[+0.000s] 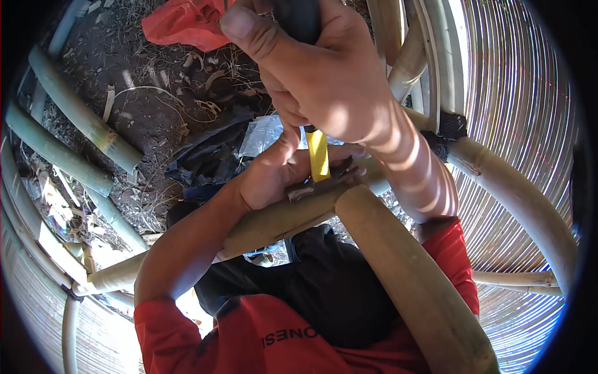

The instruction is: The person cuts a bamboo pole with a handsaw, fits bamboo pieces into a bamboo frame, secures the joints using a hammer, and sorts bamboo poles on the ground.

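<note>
My right hand (336,81) is wrapped round the black grip of a claw hammer, whose yellow shaft (318,156) points down toward me. The metal hammer head (314,187) is at a thick bamboo pole (274,227) lying crosswise before me; I cannot tell whether it touches. Just beside the head, my left hand (268,171) lies against the pole with its fingers closed, partly behind the hammer shaft. Whatever those fingers hold is hidden. A second thick bamboo piece (411,274) slants from the pole toward my right side.
Cut bamboo lengths (87,112) lie on the littered soil at the left. A red plastic bag (187,25) and dark plastic sheeting (208,156) are ahead. At the right, a curved bamboo pole (511,190) with a black binding (451,126) stands before a slatted wall (517,93).
</note>
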A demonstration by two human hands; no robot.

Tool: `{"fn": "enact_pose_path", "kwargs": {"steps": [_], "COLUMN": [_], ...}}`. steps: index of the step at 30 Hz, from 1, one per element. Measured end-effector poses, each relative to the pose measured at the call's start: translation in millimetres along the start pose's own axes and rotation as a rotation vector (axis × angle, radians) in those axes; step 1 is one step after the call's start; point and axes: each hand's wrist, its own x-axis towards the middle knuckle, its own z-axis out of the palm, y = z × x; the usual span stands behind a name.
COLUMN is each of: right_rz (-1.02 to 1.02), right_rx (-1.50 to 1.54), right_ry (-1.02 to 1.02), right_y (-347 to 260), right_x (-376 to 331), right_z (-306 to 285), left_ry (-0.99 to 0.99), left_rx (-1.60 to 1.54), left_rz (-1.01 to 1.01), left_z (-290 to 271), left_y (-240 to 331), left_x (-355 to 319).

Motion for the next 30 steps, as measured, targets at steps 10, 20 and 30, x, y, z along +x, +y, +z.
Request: {"fn": "enact_pose_path", "kwargs": {"steps": [10, 20, 30], "right_rz": [-0.066, -0.436, -0.410], "right_rx": [0.662, 1.066, 1.071], "right_ry": [-0.086, -0.478, -0.506], "right_y": [-0.1, 18.9, 12.3], "right_x": [5.7, 13.7, -8.7], "right_z": [-50.6, -85.7, -90.6], "left_ry": [0.104, 0.022, 0.578], "left_rx": [-0.038, -0.088, 0.413], "left_rz": [-0.098, 0.028, 0.399], "left_z": [-14.8, -10.1, -46.3], "left_y": [15.4, 17.2, 84.7], "left_x": [2.9, -2.2, 15.7]}}
